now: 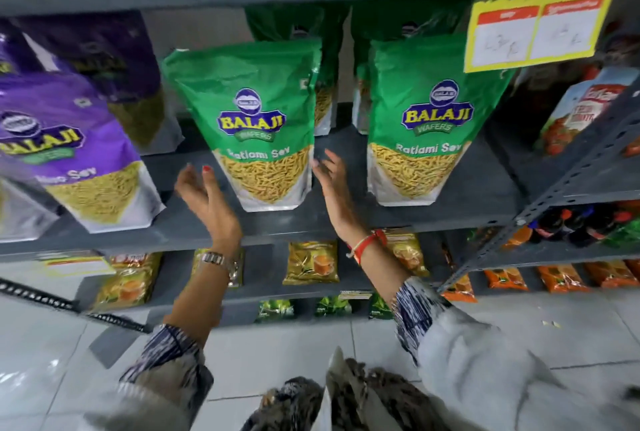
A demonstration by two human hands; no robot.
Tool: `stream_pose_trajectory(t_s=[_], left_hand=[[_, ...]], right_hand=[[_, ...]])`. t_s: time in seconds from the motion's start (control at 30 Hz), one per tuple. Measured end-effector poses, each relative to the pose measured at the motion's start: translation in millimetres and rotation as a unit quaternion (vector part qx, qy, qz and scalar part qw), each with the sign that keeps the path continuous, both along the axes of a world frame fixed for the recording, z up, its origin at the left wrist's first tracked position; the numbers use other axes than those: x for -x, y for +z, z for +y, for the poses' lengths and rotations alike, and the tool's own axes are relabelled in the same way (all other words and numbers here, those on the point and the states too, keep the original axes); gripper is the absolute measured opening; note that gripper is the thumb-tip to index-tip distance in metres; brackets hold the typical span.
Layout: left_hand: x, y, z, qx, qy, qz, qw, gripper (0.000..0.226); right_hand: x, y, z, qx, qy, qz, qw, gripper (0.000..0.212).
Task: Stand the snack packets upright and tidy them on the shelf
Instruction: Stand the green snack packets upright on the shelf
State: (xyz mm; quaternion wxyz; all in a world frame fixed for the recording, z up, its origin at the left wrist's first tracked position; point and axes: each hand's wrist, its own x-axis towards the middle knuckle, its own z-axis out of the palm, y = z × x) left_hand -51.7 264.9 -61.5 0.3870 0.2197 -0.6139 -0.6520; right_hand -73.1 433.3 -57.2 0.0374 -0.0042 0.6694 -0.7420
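Grey metal shelf (346,219) carries the packets; most of the work looks done, since the purple packet (79,153) at left and both green ones stand upright in front, others behind. Below are lower shelves of small sachets and a pale tiled floor (41,344). Left hand (204,195) and right hand (332,184), both spread wide and holding nothing, flank the middle green packet (256,125); the right green packet (429,119) stands apart.
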Motion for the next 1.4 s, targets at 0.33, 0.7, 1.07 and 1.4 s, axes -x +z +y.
stream_pose_trajectory(t_s=[0.33,0.7,1.07,1.4], left_hand=[[24,-6,-34,-0.078,-0.384,-0.085,0.916,0.019],[13,4,-11,-0.065,-0.451,-0.119,0.882,0.039],[15,15,16,-0.075,-0.442,-0.122,0.886,0.038],[22,15,26,-0.065,-0.418,-0.111,0.899,0.040]], right_hand=[[1,-10,-42,0.032,-0.046,-0.050,0.997,0.045],[-17,-1,-21,0.058,-0.131,-0.048,0.988,0.043],[-7,0,9,0.068,-0.098,-0.048,0.992,0.031],[7,-6,19,0.075,-0.070,-0.075,0.992,0.051]])
